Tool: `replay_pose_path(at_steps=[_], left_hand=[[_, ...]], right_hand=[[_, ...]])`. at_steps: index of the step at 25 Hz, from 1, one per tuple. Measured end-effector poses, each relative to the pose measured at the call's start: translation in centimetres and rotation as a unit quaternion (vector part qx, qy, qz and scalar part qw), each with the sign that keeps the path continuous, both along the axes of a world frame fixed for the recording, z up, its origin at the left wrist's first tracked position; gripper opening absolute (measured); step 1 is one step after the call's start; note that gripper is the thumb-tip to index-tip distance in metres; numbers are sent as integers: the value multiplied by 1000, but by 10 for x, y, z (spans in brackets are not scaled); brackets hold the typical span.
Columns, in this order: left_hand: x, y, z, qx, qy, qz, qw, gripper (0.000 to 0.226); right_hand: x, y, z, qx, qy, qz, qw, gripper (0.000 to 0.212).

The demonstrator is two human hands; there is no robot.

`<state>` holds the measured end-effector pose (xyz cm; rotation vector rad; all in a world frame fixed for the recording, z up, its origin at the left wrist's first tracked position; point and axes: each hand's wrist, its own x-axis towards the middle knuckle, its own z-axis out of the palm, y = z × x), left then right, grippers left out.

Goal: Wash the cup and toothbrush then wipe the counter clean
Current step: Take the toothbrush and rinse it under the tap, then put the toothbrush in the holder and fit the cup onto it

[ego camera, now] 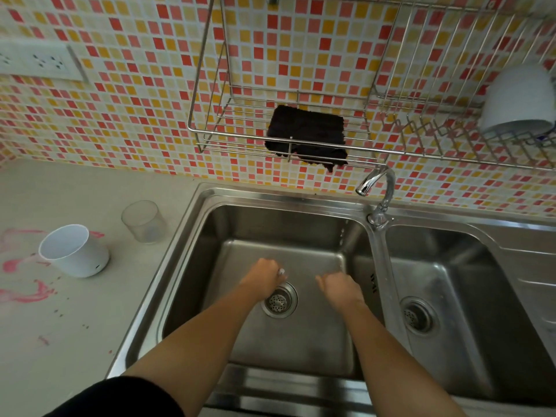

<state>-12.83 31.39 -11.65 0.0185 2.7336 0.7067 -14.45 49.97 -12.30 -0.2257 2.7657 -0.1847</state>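
Both my hands are down in the left basin of the steel sink (192, 266). My left hand (264, 273) is closed just above the drain (279, 300), with a small whitish tip, seemingly the toothbrush (281, 270), sticking out of the fist. My right hand (340, 285) is a short way to its right, fingers curled, with nothing visible in it. A white cup (75, 251) stands tilted on the counter left of the sink, and a clear cup (144, 221) stands behind it.
Pink smears (27, 293) and dark specks mark the counter (75, 341). A dark cloth (307, 133) lies on the wire wall rack. An upturned white cup (520, 100) rests in the dish rack at right. The faucet (376, 182) points over the left basin; a second basin (451, 296) is to the right.
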Motion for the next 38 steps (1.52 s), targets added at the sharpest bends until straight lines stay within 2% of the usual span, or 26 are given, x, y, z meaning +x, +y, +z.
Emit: replay_pose_path(at_steps=[4, 8, 12, 13, 15, 17, 18, 21, 22, 24, 25, 27, 29, 31, 34, 36, 38], left_hand=[[18, -6, -4, -71, -2, -56, 996, 30], [32, -10, -3, -58, 11, -47, 997, 29], [40, -19, 1, -52, 24, -37, 998, 28], [41, -23, 2, -46, 30, -35, 998, 27], [45, -32, 4, -25, 43, -20, 999, 27], [48, -42, 3, -14, 52, 1, 999, 26], [49, -47, 2, -9, 52, 11, 999, 26], [53, -56, 5, 12, 47, 34, 998, 27], [54, -58, 7, 18, 45, 38, 998, 29], [55, -63, 15, 34, 56, 50, 997, 31], [56, -65, 21, 45, 72, 54, 995, 31], [57, -70, 34, 69, 113, 60, 989, 33], [57, -74, 46, 76, 146, 60, 985, 36], [58, -80, 53, 75, 165, 66, 981, 39], [61, -92, 58, 72, 178, 82, 978, 37], [65, -100, 58, 64, 182, 86, 977, 32], [68, -106, 56, 63, 182, 88, 977, 30]], right_hand=[[14, -11, 11, 5, 27, 2, 1000, 49], [24, -22, 20, -54, 37, -78, 995, 54], [31, -29, 37, -71, 64, -131, 987, 52], [32, -31, 44, -106, 48, -164, 980, 51], [28, -34, 56, -266, -29, -233, 935, 46], [27, -40, 81, -429, -91, -267, 858, 26], [28, -42, 101, -479, -103, -248, 836, 8], [33, -56, 181, -593, -89, -112, 793, 38], [32, -62, 214, -631, -75, -81, 768, 38], [16, -82, 270, -659, -30, -6, 751, 30], [1, -94, 290, -639, 12, 15, 769, 26], [-34, -123, 312, -536, 147, 40, 830, 20], [-67, -151, 310, -372, 283, 71, 881, 27], [-93, -175, 291, -204, 338, 94, 914, 31], [-114, -189, 263, -28, 278, 94, 956, 31], [-117, -190, 261, 23, 220, 107, 969, 22], [-121, -187, 264, 38, 153, 134, 978, 32]])
